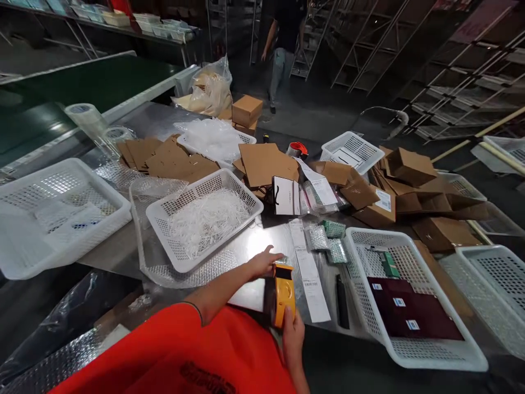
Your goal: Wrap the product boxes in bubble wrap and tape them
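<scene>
My right hand (292,335) is wrapped round the lower end of an orange tape dispenser (285,295), which stands roughly upright over the table's near edge. At the dispenser's dark upper end is my left hand (262,262), its visible fingers stretched out and apart; a small clear, shiny piece shows at its fingertips, too unclear to name. Below my left hand, partly hidden by my arm, lies a flat white item (248,294). Just right of the dispenser runs a long printed label strip (307,279). Small bubble-wrapped packets (318,237) and a black knife-like tool (342,302) lie beyond it.
White baskets hold paper shreds (207,221), dark red folders (412,307) and clear packaging (61,219). Cardboard pieces (262,167) and boxes (410,167) crowd the far side. A green conveyor (94,87) lies at left. Another person (283,54) stands beyond the table.
</scene>
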### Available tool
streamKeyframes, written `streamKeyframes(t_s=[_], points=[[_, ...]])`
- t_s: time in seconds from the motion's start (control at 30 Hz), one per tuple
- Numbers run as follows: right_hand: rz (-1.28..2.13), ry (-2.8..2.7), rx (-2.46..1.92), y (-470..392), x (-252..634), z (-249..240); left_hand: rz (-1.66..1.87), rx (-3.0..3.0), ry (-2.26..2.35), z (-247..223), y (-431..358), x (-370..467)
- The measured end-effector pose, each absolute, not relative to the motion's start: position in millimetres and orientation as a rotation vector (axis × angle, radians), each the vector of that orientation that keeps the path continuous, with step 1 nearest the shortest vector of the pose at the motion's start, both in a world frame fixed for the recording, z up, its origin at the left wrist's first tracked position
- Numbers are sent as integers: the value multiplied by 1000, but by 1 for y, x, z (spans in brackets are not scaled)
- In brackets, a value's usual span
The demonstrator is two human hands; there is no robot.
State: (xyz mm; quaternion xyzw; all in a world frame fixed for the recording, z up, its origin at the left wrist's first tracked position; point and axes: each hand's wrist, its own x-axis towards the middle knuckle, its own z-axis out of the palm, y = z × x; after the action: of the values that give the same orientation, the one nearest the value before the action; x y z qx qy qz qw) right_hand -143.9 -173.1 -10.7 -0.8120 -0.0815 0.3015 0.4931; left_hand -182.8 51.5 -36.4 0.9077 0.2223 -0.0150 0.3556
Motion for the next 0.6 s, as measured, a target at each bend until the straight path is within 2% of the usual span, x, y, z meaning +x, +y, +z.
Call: streamKeyframes(t_s=[0.2,0.43,0.6], points=[[689,-256,-1984,-134,-128,0,-266,2415,510,-21,83,-167],[626,-313,-2045,-109,-119,5,-83,2465,739,-33,59,-172],[683,-314,-1981,-105,-119,10,-178,2492,754,-29,71,-162]])
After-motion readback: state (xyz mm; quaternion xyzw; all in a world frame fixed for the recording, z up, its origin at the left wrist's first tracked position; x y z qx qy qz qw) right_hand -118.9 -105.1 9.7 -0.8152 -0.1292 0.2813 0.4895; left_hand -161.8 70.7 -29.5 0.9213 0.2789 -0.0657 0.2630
